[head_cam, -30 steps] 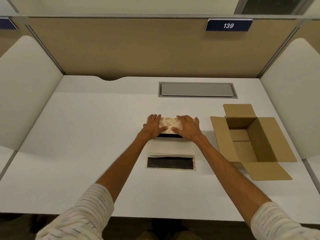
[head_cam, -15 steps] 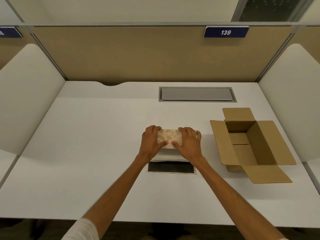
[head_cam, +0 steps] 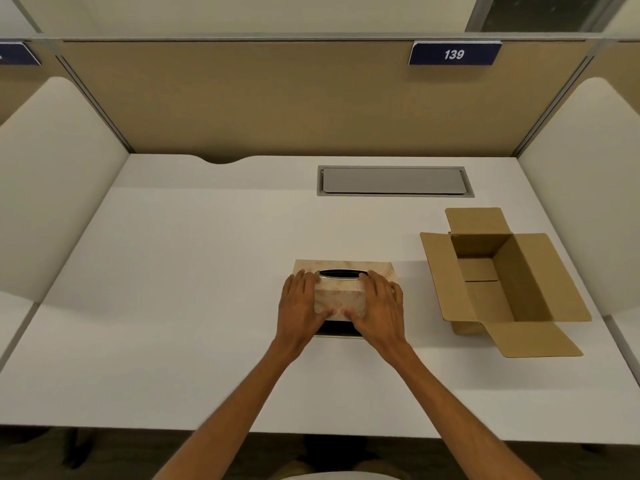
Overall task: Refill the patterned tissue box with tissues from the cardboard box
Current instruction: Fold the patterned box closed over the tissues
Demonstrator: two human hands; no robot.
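The beige, leaf-patterned rectangular tissue box [head_cam: 344, 287] sits on the white desk [head_cam: 194, 306] a little right of centre, its dark oval dispensing slot [head_cam: 342, 274] facing up and showing no tissue poking through. Your left hand [head_cam: 300, 306] wraps the box's left end and your right hand [head_cam: 377, 306] wraps the right end; on both, the fingers are spread and curled over the top edge with the thumbs pressed against the near face, so each hand has a firm hold of the box. Below the near face a dark strip with a pale rim [head_cam: 338, 330] shows on the desk between your wrists; it looks like the box's base, though you cannot tell how far the cover is seated over it.

The step in hand reads as closing the cover down onto that base. Well apart to the right stands the brown corrugated cardboard box [head_cam: 502, 278], its four flaps folded open and its inside apparently empty, which suggests the tissues are already loaded.

Next, press down evenly with both hands so the cover settles square, then check the near edge for a gap. After that you would likely need to draw the first tissue up through the slot.

Beyond lie a grey recessed desk panel [head_cam: 393, 180] and a blue sign reading 139 [head_cam: 454, 54].
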